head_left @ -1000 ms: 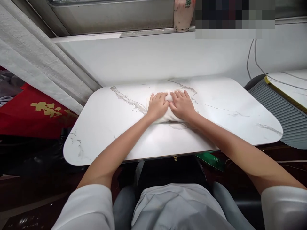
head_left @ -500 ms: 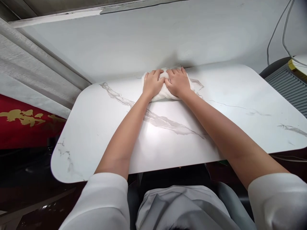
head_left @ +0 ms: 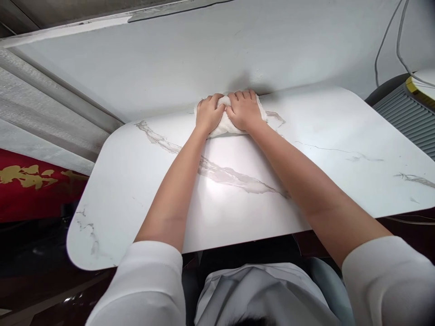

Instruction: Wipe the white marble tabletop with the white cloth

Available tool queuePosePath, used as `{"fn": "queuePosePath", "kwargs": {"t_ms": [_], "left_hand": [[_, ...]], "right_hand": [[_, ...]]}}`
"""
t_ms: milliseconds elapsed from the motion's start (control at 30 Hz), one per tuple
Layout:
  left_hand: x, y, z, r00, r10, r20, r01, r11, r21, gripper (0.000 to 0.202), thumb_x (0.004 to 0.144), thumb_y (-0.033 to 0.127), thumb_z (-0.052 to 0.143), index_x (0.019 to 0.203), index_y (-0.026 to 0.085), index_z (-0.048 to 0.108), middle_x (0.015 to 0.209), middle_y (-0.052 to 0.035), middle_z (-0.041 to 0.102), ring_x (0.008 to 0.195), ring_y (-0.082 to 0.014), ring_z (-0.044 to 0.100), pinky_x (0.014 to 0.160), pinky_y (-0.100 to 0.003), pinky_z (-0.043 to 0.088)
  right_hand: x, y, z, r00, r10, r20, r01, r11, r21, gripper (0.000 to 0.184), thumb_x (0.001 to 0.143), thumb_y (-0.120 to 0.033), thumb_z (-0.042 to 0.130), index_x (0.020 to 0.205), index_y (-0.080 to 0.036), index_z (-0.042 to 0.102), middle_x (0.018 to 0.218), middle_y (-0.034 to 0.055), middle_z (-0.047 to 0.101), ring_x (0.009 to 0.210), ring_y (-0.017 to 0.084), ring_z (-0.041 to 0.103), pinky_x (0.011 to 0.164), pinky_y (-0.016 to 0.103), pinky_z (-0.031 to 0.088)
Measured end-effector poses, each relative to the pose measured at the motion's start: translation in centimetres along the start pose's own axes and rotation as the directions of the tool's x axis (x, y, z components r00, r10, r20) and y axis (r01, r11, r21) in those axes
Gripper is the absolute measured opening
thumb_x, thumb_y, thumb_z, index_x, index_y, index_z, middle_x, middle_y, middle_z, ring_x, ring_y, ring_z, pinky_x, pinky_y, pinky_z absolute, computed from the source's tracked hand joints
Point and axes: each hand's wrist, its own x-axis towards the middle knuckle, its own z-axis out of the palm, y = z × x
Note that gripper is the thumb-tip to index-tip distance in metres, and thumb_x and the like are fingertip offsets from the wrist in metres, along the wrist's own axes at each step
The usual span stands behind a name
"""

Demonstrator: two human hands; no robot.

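Note:
A bunched white cloth [head_left: 226,126] lies at the far edge of the white marbled table [head_left: 163,181], close against the wall. My left hand [head_left: 209,114] grips its left side, fingers bent over the far part and thumb pointing inward. On the right side of the cloth, my right hand [head_left: 245,110] presses down with fingers curled toward the wall. Both thumbs nearly meet in the middle, where the cloth bulges between them. My arms reach straight out over the tabletop. The underside of the cloth is hidden.
A pale wall panel [head_left: 152,68] rises right behind the table. Light curtain folds [head_left: 44,104] hang at the left, above a red cloth with gold marks [head_left: 34,185]. At the right stand a grey ribbed appliance [head_left: 408,117] and a hanging cable [head_left: 384,47].
The view has shifted slightly, so table, hands and cloth appear a little further left. Both hands stay on the cloth, at about the same spot by the wall.

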Motion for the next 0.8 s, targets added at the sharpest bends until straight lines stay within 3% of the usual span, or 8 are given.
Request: {"fn": "queuePosePath", "kwargs": {"t_ms": [133, 267, 600, 800], "left_hand": [[-1.9, 1.0, -0.5, 1.000, -0.024, 0.012, 0.023, 0.999, 0.039, 0.047, 0.087, 0.018, 0.040, 0.130, 0.018, 0.059, 0.132, -0.0094, 0.064, 0.129, -0.0242, 0.052, 0.118, -0.041, 0.027], [-5.6, 2.3, -1.5, 0.997, -0.076, 0.026, 0.074, 0.995, 0.068, 0.047, 0.091, 0.020, 0.039, 0.135, 0.017, 0.056, 0.139, -0.0095, 0.059, 0.134, -0.0220, 0.048, 0.122, -0.042, 0.021], [-19.9, 5.4, -5.9, 0.991, -0.095, 0.092, 0.080, 0.986, 0.147, 0.046, 0.094, 0.021, 0.034, 0.137, 0.016, 0.050, 0.147, -0.0102, 0.052, 0.141, -0.0215, 0.040, 0.125, -0.047, 0.015], [-26.5, 5.8, -8.6, 0.989, -0.087, 0.118, 0.064, 0.980, 0.191, 0.046, 0.096, 0.025, 0.031, 0.140, 0.017, 0.044, 0.147, -0.0114, 0.050, 0.145, -0.0237, 0.035, 0.125, -0.051, 0.016]], "right_hand": [[-1.6, -0.5, -0.9, 0.999, -0.037, 0.023, 0.036, 0.998, 0.059, 0.053, 0.104, -0.031, 0.019, 0.141, -0.003, 0.044, 0.137, 0.0200, 0.050, 0.131, 0.035, 0.040, 0.115, 0.062, 0.015], [-4.6, -1.9, -2.6, 0.994, -0.076, 0.074, 0.070, 0.995, 0.071, 0.054, 0.102, -0.031, 0.023, 0.145, -0.005, 0.041, 0.145, 0.0188, 0.046, 0.136, 0.033, 0.037, 0.118, 0.060, 0.011], [-17.0, -8.5, -7.3, 0.984, -0.169, 0.049, 0.164, 0.983, 0.086, 0.055, 0.101, -0.034, 0.030, 0.146, -0.005, 0.043, 0.146, 0.0200, 0.046, 0.138, 0.036, 0.037, 0.118, 0.059, 0.016], [-22.0, -12.2, -9.4, 0.968, -0.248, 0.041, 0.244, 0.966, 0.086, 0.057, 0.101, -0.033, 0.034, 0.148, -0.003, 0.044, 0.146, 0.0242, 0.045, 0.137, 0.039, 0.039, 0.118, 0.059, 0.016]]}}
